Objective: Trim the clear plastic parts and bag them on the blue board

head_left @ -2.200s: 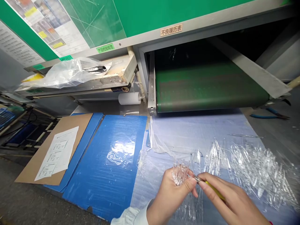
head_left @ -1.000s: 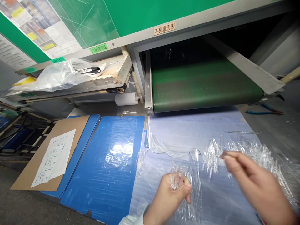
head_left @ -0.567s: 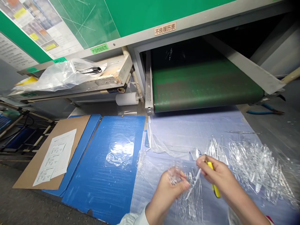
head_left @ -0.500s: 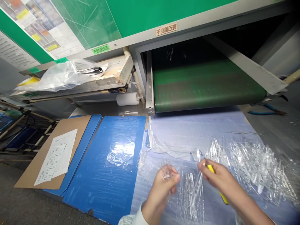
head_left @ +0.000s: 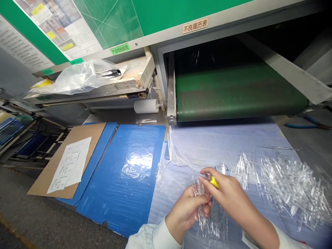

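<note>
My left hand (head_left: 185,209) is closed round a bunch of thin clear plastic pieces (head_left: 199,188), their ends standing up past the fingers. Just above it, my right hand (head_left: 230,193) grips a yellow-handled tool (head_left: 214,182); its working end is hidden, so the kind cannot be told. The right fingertips are at the top of the held bunch. Under both hands lies a row of similar clear pieces (head_left: 215,226). To the right of my right hand are a small cluster (head_left: 242,169) and a big loose heap (head_left: 293,188) of them.
A green conveyor belt (head_left: 233,100) ends above the back of the bluish-covered table (head_left: 220,138). Blue boards (head_left: 111,193) and cardboard (head_left: 41,183) with papers lie to the left. Blue-handled pliers (head_left: 301,125) rest at the right. A shelf (head_left: 135,77) holds a plastic bag (head_left: 83,76).
My right hand has moved left with the yellow-handled tool, up to the bunch in my left hand. The left hand has shifted slightly right and down. The view has turned a little left.
</note>
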A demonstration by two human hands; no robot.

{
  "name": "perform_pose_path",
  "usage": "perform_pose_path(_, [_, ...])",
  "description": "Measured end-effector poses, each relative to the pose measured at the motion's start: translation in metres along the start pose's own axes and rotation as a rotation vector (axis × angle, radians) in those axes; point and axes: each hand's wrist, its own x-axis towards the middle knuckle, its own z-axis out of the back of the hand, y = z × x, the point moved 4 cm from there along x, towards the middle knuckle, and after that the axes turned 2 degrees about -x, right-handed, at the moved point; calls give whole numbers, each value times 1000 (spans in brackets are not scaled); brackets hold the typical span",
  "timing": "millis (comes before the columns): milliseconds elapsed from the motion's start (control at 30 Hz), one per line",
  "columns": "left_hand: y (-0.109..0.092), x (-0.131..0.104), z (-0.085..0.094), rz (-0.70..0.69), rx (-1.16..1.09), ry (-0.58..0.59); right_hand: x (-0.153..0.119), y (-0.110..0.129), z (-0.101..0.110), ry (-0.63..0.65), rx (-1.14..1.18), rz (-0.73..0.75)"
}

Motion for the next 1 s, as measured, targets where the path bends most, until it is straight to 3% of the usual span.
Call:
perform_pose_path(133, [9, 1, -4, -12, 8, 55, 8, 18, -12, 66, 90, 32])
perform_pose_path(233, [5, -3, -2, 20, -62, 136, 9, 8, -12, 145, 268, 2])
perform_pose_path(333, [-1, -6, 2, 27, -160, 197, 7, -6, -2, 145, 444, -55])
perform_pose_path(467, [-3, 0, 6, 0, -193, 153, 5, -17, 3, 136, 585, -137])
perform_pose_path(700, [2, 1, -2, -11, -28, 125, 3, -22, -5, 177, 655, -231])
perform_pose_path(1000, [-5, -6, -9, -85, 136, 47, 6, -32, -12, 163, 549, -187])
